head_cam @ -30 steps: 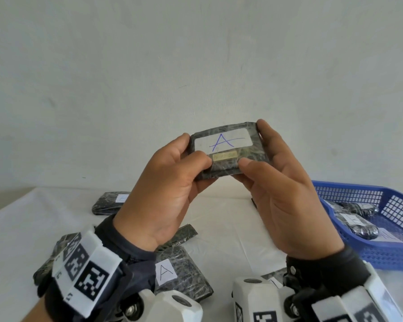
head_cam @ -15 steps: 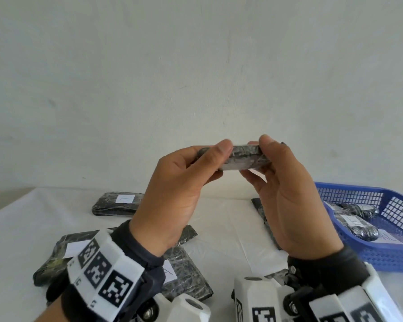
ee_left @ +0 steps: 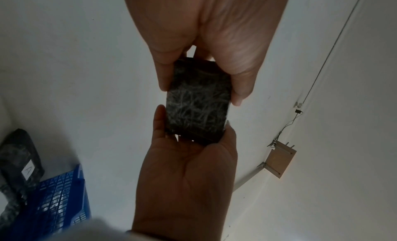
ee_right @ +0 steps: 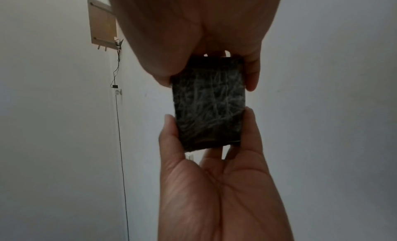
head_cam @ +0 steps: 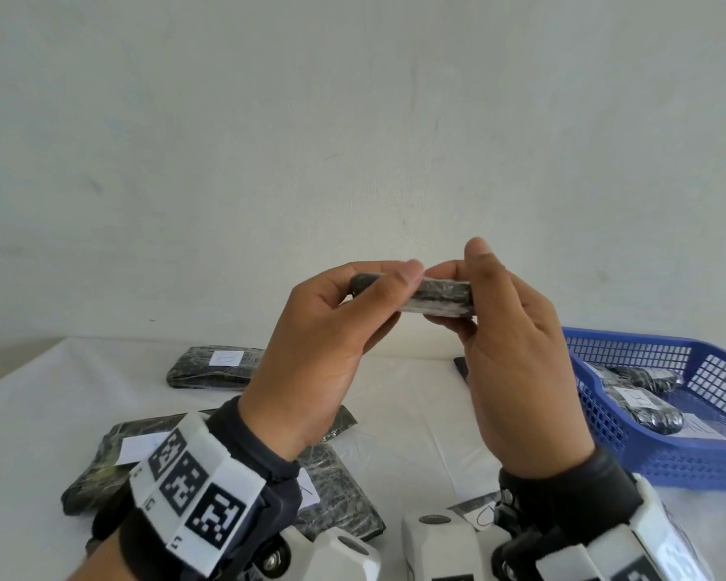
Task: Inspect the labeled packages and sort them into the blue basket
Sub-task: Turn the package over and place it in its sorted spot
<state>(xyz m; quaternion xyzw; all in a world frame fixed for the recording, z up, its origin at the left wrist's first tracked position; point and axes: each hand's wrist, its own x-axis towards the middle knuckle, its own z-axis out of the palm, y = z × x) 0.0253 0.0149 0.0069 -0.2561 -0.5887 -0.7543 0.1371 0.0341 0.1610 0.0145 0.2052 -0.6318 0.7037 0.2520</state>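
A small black wrapped package (head_cam: 441,297) is held up in front of me, flat and edge-on, so its label is hidden. My left hand (head_cam: 390,287) pinches its left end and my right hand (head_cam: 466,295) grips its right end, index finger raised. Both wrist views show the package's plain crinkled face (ee_left: 197,105) (ee_right: 209,103) clamped between the two hands. The blue basket (head_cam: 667,467) stands on the table at the right, with wrapped packages (head_cam: 646,408) inside.
More labelled black packages lie on the white table (head_cam: 416,413): one at the back (head_cam: 214,366), two under my left wrist (head_cam: 114,454) (head_cam: 340,496), one by my right wrist (head_cam: 476,513). In the left wrist view a package marked A (ee_left: 21,159) lies next to the basket (ee_left: 58,198).
The package has turned from label facing me to lying flat and edge-on. Both hands shifted their hold and dropped a little.
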